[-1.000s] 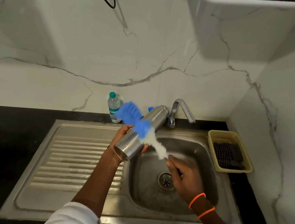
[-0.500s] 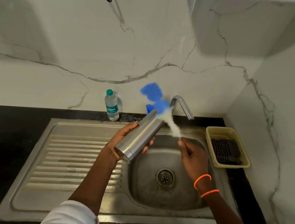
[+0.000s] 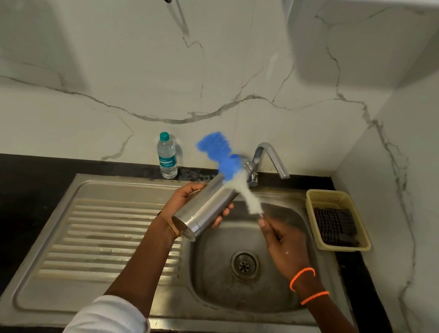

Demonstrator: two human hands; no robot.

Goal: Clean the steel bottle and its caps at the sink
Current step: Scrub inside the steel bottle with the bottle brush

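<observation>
My left hand [image 3: 183, 203] grips the steel bottle [image 3: 206, 208] around its body, holding it tilted over the left rim of the sink basin [image 3: 273, 295], base toward me and mouth toward the tap. My right hand [image 3: 283, 246] holds the handle of a bottle brush [image 3: 229, 167] with white and blue bristles. The brush lies across the bottle's upper end, its blue tip up near the tap [image 3: 267, 159]. The bottle's mouth is hidden behind the brush. No caps are in view.
A ribbed steel drainboard [image 3: 106, 238] lies left of the basin. A small plastic water bottle [image 3: 167, 156] stands at the back wall. A yellow basket [image 3: 318, 197] holding a dark scrubber sits on the right counter. Marble walls close in behind and to the right.
The brush swung from across the bottle's middle up to its far end near the tap. My right hand rose from low in the basin toward the bottle. The left hand kept its grip.
</observation>
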